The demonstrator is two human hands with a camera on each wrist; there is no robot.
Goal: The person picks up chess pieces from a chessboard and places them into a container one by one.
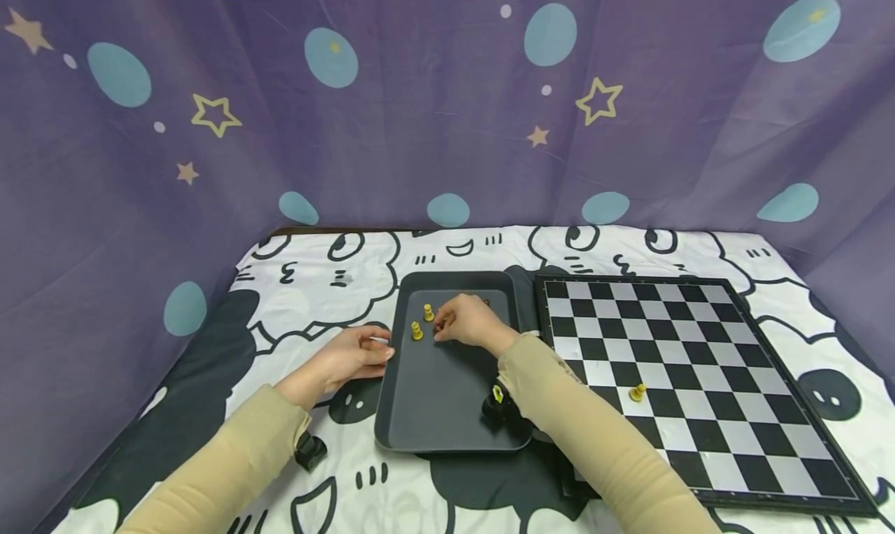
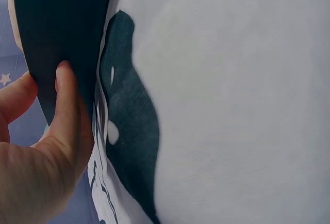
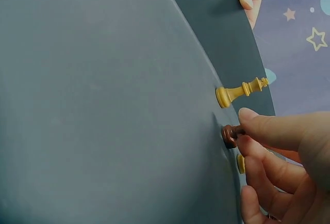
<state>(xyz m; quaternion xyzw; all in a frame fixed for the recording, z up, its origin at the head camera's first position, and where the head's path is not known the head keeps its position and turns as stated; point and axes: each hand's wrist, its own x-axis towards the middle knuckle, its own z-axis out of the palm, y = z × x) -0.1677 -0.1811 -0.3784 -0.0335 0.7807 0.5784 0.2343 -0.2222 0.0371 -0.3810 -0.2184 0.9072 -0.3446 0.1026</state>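
My left hand (image 1: 349, 357) holds the left rim of a dark grey tray (image 1: 419, 410), thumb over the edge and fingers against the outer wall. Inside the tray, my right hand (image 1: 470, 322) pinches a brown chess piece (image 3: 229, 137) between thumb and fingers. Its base is against the tray floor; the fingers hide its top. Beside it stands a yellow chess king (image 3: 242, 91). A second yellow piece (image 3: 241, 164) shows only its base behind the fingers. The head view has both yellow pieces upright, left of my right hand.
To the tray's right lies a black-and-white chessboard (image 1: 688, 355), partly covered by my right sleeve. One yellow chess piece (image 1: 637, 392) is on it. A small reddish-brown thing (image 1: 487, 301) shows in the tray behind my right hand. A purple curtain (image 1: 391, 145) hangs behind the table.
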